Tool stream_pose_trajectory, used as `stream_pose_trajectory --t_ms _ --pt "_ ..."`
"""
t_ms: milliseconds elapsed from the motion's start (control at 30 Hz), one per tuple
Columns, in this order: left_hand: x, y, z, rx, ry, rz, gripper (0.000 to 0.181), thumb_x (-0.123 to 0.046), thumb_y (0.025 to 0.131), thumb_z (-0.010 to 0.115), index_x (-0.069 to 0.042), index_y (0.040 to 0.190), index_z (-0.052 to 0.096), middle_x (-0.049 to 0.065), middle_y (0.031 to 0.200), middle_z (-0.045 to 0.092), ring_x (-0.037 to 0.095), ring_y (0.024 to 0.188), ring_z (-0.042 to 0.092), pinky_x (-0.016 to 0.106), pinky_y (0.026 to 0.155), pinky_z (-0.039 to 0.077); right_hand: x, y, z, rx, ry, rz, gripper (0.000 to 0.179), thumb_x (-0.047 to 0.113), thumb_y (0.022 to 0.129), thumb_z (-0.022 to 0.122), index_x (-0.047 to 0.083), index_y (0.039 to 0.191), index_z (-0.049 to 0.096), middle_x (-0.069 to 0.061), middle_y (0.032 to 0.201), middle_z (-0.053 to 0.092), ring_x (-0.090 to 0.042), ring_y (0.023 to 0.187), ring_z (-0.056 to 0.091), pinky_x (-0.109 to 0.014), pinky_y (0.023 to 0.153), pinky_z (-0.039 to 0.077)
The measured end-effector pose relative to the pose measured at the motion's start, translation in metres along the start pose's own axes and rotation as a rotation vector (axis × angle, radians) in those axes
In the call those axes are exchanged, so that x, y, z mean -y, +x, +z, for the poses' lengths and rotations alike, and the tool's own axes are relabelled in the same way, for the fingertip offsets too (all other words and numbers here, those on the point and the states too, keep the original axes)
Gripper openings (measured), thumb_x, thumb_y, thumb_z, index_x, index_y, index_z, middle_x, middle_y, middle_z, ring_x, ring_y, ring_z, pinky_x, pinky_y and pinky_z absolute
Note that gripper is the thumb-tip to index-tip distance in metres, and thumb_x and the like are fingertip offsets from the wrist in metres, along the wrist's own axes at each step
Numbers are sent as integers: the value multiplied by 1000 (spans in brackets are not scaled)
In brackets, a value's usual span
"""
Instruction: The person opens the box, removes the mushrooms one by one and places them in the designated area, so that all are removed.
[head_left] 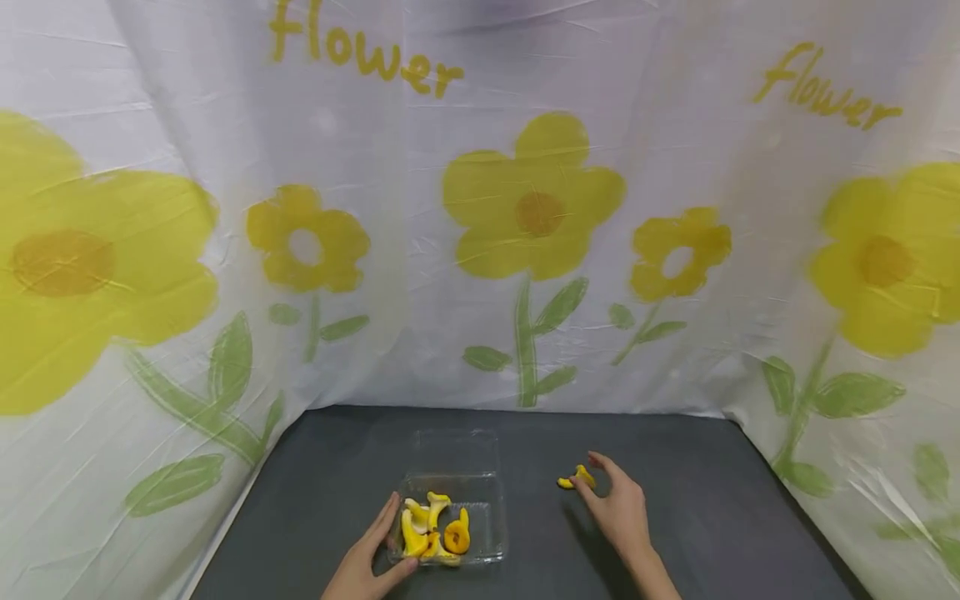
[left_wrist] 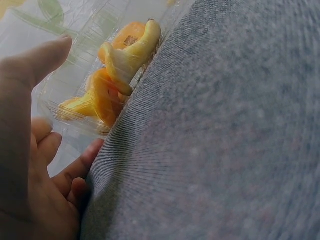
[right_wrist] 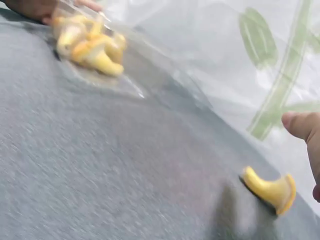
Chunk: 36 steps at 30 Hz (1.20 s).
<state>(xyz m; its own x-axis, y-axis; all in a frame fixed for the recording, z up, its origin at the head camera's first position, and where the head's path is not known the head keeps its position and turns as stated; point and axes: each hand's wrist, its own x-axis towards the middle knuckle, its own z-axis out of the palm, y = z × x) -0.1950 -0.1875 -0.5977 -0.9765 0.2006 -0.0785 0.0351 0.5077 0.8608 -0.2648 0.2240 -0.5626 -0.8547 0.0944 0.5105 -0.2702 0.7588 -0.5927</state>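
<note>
Several yellow mushrooms [head_left: 414, 537] sit in the clear container [head_left: 491, 525], lid [head_left: 457, 452] laid back; one loose mushroom [right_wrist: 271, 191] is left on the table [head_left: 300, 500], not boxed yet. Right hand [head_left: 618, 507] is at it, thumb and fingers apart, no grip; left hand [head_left: 366, 560] spreads its fingers at the container's corner.

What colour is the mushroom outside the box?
The mushroom is yellow; the right wrist view shows it best.
</note>
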Motion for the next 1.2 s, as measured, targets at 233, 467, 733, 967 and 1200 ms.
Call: stream_pose_trajectory --t_ms 233,467,733,967,1200 --pt "-2 3 -3 23 5 0 97 -45 100 73 -7 171 18 26 175 12 10 82 50 46 78 40 15 -5 9 -29 76 -45 50 18 79 97 4 122 76 -8 111 80 -16 65 67 -36 62 56" --pt "-3 4 -1 13 -5 18 97 -46 99 74 -9 171 19 26 175 13 10 87 51 51 83 40 33 -5 20 64 233 32 50 22 84 93 7 128 74 -8 118 78 -20 73 72 -28 65 59" --pt "-3 1 -2 14 5 -4 97 -45 99 74 -8 171 20 27 174 14 11 87 51 50 82 40 81 -4 32 218 374 89 43 21 85 92 17 125 76 -8 120 78 3 38 21 -17 41 27" --pt "0 2 -2 20 -14 35 96 -45 101 73 -7 170 19 29 173 14 8 86 50 50 82 39 100 -3 45 267 401 42 40 23 87 90 17 125 76 -9 118 78 2 37 20 -16 39 27" --pt "-1 1 -3 31 -4 40 95 -44 102 71 -6 170 18 29 173 11 9 86 48 50 82 38 112 -5 57 369 404 -45 41 26 90 88 15 127 75 -8 121 78 2 38 20 -17 40 29"
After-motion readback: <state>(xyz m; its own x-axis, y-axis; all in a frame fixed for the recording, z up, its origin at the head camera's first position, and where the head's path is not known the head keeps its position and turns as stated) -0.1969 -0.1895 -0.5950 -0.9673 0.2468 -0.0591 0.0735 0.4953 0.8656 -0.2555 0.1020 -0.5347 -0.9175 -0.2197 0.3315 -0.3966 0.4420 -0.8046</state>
